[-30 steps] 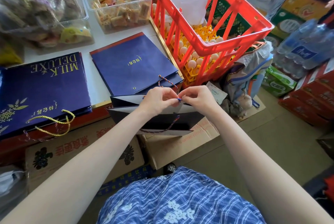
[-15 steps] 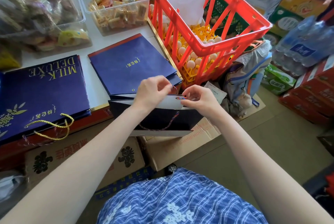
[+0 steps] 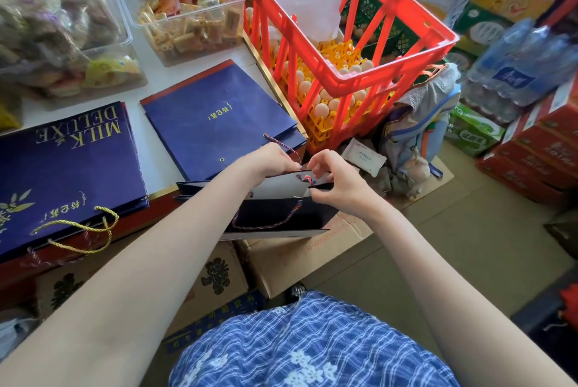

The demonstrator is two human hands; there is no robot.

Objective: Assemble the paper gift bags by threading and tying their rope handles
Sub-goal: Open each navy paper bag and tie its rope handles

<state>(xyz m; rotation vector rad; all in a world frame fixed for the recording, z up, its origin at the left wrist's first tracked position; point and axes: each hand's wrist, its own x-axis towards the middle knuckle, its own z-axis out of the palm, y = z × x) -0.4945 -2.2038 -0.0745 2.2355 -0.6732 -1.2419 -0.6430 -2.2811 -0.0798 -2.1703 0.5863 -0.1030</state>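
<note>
- The open gift bag (image 3: 275,214) I am working on stands at the near edge of the desk (image 3: 150,86), mouth up, between my two hands, its white inside showing.
- My left hand (image 3: 269,161) sits at the bag's top edge, fingers curled over the rim and gripping it.
- My right hand (image 3: 336,181) is just beside it at the same edge, thumb and fingers pinching the twisted rope handle (image 3: 304,179) where it comes through the paper.
- A knotted bit of red and blue rope shows inside the bag, right between my hands.
- On the bag's near face, a second rope handle (image 3: 266,224) hangs in a loose loop.
- Both my forearms reach forward from the lower corners and meet over the bag, wrists bent slightly down.
- Beyond my left hand lies a flat stack of blue bags (image 3: 215,114), touching the open one.
- Further left lies a finished bag (image 3: 62,164) printed MILK DELUXE, with a yellow rope handle (image 3: 78,233).
- A red crate (image 3: 341,52) holding eggs (image 3: 325,105) stands beyond my right hand.
</note>
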